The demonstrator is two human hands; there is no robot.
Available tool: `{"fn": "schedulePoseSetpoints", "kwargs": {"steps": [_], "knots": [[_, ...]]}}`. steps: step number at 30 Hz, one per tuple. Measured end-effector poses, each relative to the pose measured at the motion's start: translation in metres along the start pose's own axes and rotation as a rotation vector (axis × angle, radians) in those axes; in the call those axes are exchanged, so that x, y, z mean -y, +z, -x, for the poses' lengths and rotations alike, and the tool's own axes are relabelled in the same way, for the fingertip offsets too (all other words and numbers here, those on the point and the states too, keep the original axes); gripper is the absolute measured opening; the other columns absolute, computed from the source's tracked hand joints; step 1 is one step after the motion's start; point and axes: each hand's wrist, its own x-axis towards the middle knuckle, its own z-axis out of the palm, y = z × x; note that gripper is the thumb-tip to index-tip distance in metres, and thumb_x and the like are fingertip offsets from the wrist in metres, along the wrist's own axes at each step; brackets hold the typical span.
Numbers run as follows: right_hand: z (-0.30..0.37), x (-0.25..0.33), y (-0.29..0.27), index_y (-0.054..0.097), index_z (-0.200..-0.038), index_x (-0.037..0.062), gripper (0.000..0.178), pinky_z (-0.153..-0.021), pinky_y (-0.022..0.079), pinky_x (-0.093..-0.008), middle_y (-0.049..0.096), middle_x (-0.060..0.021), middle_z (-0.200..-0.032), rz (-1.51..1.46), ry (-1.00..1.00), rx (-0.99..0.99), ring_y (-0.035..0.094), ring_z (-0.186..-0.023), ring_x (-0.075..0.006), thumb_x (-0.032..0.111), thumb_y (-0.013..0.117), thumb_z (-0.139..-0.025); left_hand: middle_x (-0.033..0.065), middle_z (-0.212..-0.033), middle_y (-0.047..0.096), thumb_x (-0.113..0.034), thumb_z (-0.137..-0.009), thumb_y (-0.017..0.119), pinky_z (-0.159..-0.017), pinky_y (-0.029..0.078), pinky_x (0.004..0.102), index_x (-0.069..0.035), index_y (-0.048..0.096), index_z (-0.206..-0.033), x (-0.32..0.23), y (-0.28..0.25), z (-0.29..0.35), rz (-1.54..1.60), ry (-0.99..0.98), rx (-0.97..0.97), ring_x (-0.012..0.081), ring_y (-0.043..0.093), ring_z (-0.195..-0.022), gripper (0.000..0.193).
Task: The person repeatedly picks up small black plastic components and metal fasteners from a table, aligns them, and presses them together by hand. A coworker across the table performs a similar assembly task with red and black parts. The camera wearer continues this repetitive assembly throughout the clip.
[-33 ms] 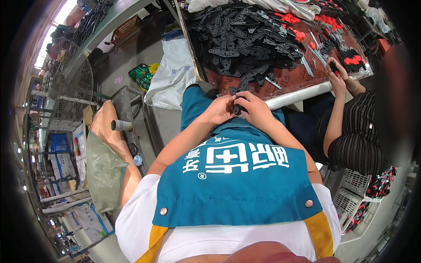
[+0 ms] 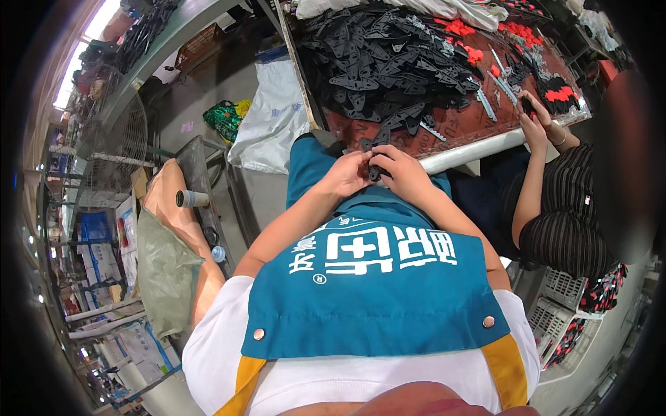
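Close to the near edge of the red-topped table [image 2: 413, 144], I hold a black plastic part [image 2: 375, 172] over my lap. My right hand [image 2: 406, 170] has its fingers curled over the part from the right. From the left, my left hand [image 2: 347, 173] grips the same part, its fingertips pressed together. Much of the part is covered by my fingers, so its full shape does not show. A large heap of flat black plastic pieces with holes [image 2: 378, 66] lies just beyond my hands, reaching down to the table's near edge.
Grey metal strips [image 2: 485, 105] and small red pieces [image 2: 474, 55] lie right of the heap. A co-worker's hands [image 2: 535, 119] work at the table's right end. On the left are a white sack [image 2: 267, 121], a cup-like container [image 2: 191, 199] and a fan [image 2: 121, 128]; plastic crates [image 2: 563, 288] stand lower right.
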Motion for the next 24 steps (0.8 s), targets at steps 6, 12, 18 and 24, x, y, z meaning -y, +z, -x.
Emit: {"fn": "schedulePoseSetpoints", "kwargs": {"steps": [6, 12, 18, 24], "knots": [[-0.011, -0.048, 0.022, 0.059, -0.102, 0.0106, 0.035, -0.083, 0.050, -0.0391, 0.055, -0.0070, -0.117, 0.081, 0.039, -0.023, 0.055, -0.105, -0.0294, -0.002, 0.059, -0.069, 0.0021, -0.095, 0.061, -0.011, -0.092, 0.053, -0.075, 0.049, 0.0333, -0.011, 0.054, -0.104, -0.011, -0.011, -0.020, -0.138, 0.244, -0.330, 0.0147, 0.059, -0.084, 0.012], [-0.031, -0.078, 0.024, 0.058, -0.109, 0.0114, 0.041, -0.083, 0.050, -0.0387, 0.049, -0.0079, -0.128, 0.204, 0.014, 0.132, 0.053, -0.108, -0.0301, -0.001, 0.059, -0.070, -0.0001, -0.095, 0.060, -0.012, -0.090, 0.056, -0.069, 0.044, 0.0237, -0.009, 0.055, -0.109, -0.024, -0.007, -0.014, -0.346, 0.346, -0.321, 0.0097, 0.055, -0.080, 0.019], [-0.037, -0.087, 0.015, 0.052, -0.125, 0.0115, 0.059, -0.091, 0.042, -0.0434, 0.044, -0.0154, -0.134, 0.238, -0.025, 0.195, 0.047, -0.117, -0.0331, 0.003, 0.063, -0.068, 0.0034, -0.098, 0.063, -0.016, -0.091, 0.056, -0.065, 0.044, 0.0212, -0.006, 0.056, -0.108, -0.040, 0.015, -0.003, -0.217, 0.259, -0.166, 0.0082, 0.055, -0.075, 0.020], [-0.046, -0.116, -0.048, 0.062, -0.088, 0.0113, 0.016, -0.073, 0.044, -0.0392, 0.061, -0.0063, -0.089, 0.142, -0.008, -0.224, 0.057, -0.083, -0.0280, 0.012, 0.067, -0.073, 0.0088, -0.103, 0.064, -0.016, -0.094, 0.051, -0.077, 0.047, 0.0258, -0.005, 0.052, -0.113, -0.043, 0.040, -0.004, -0.262, 0.303, -0.154, 0.0124, 0.060, -0.089, 0.022]]}}
